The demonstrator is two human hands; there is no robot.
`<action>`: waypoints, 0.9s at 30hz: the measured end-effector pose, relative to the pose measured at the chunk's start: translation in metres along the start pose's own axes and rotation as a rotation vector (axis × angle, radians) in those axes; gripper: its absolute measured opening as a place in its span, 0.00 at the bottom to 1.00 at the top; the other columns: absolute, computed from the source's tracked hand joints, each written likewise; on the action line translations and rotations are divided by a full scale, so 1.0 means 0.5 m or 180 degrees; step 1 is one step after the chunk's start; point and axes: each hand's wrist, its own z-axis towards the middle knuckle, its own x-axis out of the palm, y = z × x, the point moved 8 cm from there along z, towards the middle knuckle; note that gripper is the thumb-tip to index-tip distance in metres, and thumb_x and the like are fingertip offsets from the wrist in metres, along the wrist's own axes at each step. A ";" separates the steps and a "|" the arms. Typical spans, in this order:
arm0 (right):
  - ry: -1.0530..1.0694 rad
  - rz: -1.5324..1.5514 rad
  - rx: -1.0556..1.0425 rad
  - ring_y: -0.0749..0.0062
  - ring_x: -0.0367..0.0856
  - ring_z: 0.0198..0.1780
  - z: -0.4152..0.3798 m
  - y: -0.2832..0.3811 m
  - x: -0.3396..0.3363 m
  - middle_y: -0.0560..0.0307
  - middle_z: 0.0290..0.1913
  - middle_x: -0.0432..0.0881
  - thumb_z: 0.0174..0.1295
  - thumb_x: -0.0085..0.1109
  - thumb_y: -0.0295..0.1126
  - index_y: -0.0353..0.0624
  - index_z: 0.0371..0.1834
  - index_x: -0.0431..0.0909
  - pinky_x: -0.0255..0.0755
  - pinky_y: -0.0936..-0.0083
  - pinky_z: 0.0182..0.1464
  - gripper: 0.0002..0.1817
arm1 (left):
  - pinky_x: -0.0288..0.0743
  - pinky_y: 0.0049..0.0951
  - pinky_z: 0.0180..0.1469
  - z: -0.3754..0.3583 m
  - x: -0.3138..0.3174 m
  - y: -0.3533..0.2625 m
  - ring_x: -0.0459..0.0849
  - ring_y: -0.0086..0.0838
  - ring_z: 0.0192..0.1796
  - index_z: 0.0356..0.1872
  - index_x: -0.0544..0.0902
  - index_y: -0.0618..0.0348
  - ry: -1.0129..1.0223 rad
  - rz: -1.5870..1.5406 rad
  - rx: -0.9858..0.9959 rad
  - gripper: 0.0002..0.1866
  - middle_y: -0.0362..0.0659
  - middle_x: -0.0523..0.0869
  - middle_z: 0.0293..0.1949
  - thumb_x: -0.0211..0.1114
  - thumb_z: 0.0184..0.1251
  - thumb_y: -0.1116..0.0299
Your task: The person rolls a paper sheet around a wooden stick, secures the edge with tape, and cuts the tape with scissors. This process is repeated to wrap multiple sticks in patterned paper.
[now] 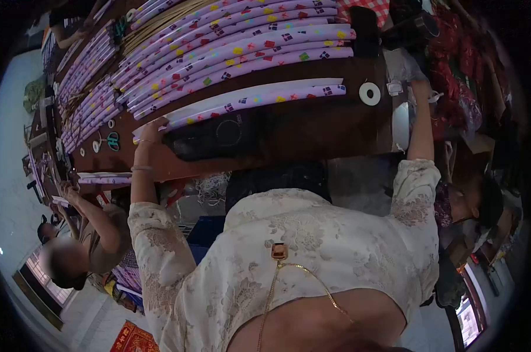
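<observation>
My left hand (153, 129) is closed on the left end of a lilac roll of patterned wrapping paper (254, 101), whose white edge lies partly unrolled along its far side. A dark folded cloth or pouch (212, 138) lies just below that roll. Over at the table's right end, my right hand (420, 90) reaches beside a small white item (394, 88) and some clear plastic. Its fingers are too small and blurred to make out. A white roll of tape (369, 94) lies between the paper and my right hand.
Many more lilac rolls (236, 47) cover the far side of the brown table (318, 132). Teal scissors (113, 141) and small tape rolls lie at the left. Red netting or plastic (459, 76) piles up at right. Other people sit at left and right.
</observation>
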 end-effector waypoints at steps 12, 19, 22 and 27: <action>-0.1824 0.2179 0.0337 0.54 0.77 0.36 -0.327 0.123 -0.367 0.45 0.35 0.78 0.59 0.48 0.31 0.42 0.42 0.79 0.71 0.67 0.38 0.12 | 0.72 0.36 0.46 0.015 0.022 0.062 0.79 0.43 0.44 0.43 0.79 0.57 -0.0721 -0.0290 0.0723 0.14 0.47 0.81 0.44 0.61 0.55 0.68; -0.1727 0.2789 -0.1972 0.59 0.73 0.50 -0.469 0.590 -0.528 0.53 0.46 0.76 0.57 0.54 0.35 0.44 0.47 0.75 0.65 0.66 0.52 0.15 | 0.73 0.38 0.44 0.019 0.037 0.073 0.80 0.43 0.41 0.44 0.79 0.52 -0.0923 -0.0316 0.0953 0.13 0.45 0.82 0.43 0.59 0.56 0.65; -0.1615 0.2216 -0.1939 0.63 0.68 0.57 -0.453 0.697 -0.523 0.58 0.54 0.72 0.55 0.56 0.47 0.47 0.51 0.72 0.56 0.63 0.60 0.23 | 0.74 0.40 0.42 0.026 0.052 0.091 0.80 0.44 0.41 0.45 0.78 0.49 -0.0938 -0.0128 0.0790 0.13 0.44 0.81 0.44 0.58 0.57 0.66; -0.0938 0.2108 -0.1566 0.63 0.66 0.59 -0.403 0.715 -0.511 0.59 0.58 0.69 0.50 0.59 0.54 0.48 0.54 0.71 0.54 0.62 0.62 0.31 | 0.76 0.41 0.39 0.015 0.049 0.080 0.81 0.44 0.38 0.47 0.77 0.46 -0.1269 0.0138 0.1085 0.14 0.41 0.81 0.44 0.58 0.57 0.66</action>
